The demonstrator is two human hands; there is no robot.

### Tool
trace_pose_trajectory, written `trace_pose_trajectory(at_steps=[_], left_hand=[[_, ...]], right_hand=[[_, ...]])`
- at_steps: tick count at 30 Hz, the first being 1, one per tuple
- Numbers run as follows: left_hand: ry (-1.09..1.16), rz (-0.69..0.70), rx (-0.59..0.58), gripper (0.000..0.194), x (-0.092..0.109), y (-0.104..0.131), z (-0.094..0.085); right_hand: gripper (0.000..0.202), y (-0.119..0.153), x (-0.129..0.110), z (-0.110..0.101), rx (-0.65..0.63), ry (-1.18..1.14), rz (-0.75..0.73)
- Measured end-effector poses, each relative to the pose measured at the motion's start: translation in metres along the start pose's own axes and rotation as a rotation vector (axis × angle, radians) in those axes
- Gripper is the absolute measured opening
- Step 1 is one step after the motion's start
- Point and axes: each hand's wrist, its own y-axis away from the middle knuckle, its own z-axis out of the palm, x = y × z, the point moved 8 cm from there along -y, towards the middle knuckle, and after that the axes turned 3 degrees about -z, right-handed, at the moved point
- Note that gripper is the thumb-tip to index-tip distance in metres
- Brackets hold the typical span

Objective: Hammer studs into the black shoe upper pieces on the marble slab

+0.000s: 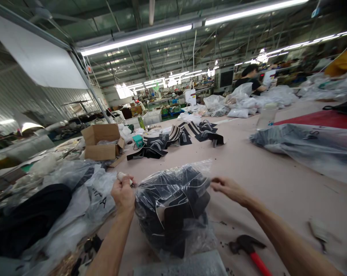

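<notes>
A clear plastic bag point(173, 207) packed with dark, flat-cut pieces stands in front of me on the pinkish table. My left hand point(124, 193) is closed at the bag's upper left edge, gripping the plastic; something small and whitish shows at its fingers, too blurred to name. On the other side, my right hand point(226, 188) has its fingers curled together at the bag's upper right edge. The exact pinch there is blurred. Below the bag lies a grey metal-looking plate or block point(181, 265). A hammer point(249, 247) with a red handle rests at its right.
Black pieces with pale stripes point(173, 136) lie farther back, right of an open cardboard box point(101, 142). Plastic bags and dark cloth point(38, 218) crowd the left. A large filled bag point(302, 145) and a clear jar point(267, 116) stand right. A person point(249, 78) sits beyond.
</notes>
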Motion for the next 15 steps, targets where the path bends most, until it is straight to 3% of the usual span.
trace_pose_trajectory(at_steps=[1,3,6,9,12,15], left_hand=[[0.056,-0.022,0.002,0.039,0.000,0.004,0.000],[0.136,-0.074,-0.019,0.040,0.000,0.012,0.006],[0.181,-0.134,-0.039,0.041,0.008,0.016,0.019],[0.220,-0.174,0.019,0.034,0.030,0.011,0.024],[0.248,-0.173,0.064,0.023,0.069,-0.005,0.020],[0.287,-0.072,0.013,0.020,0.118,-0.032,0.018]], right_hand=[[0.043,-0.007,-0.001,-0.015,0.156,-0.070,0.038],[0.044,-0.020,-0.005,-0.021,0.347,-0.127,0.088],[0.039,-0.036,-0.024,-0.008,0.445,-0.055,0.090],[0.035,-0.043,-0.058,-0.017,0.547,0.017,0.057],[0.033,-0.042,-0.109,-0.055,0.609,0.076,-0.019],[0.039,-0.038,-0.169,-0.108,0.731,0.148,-0.178]])
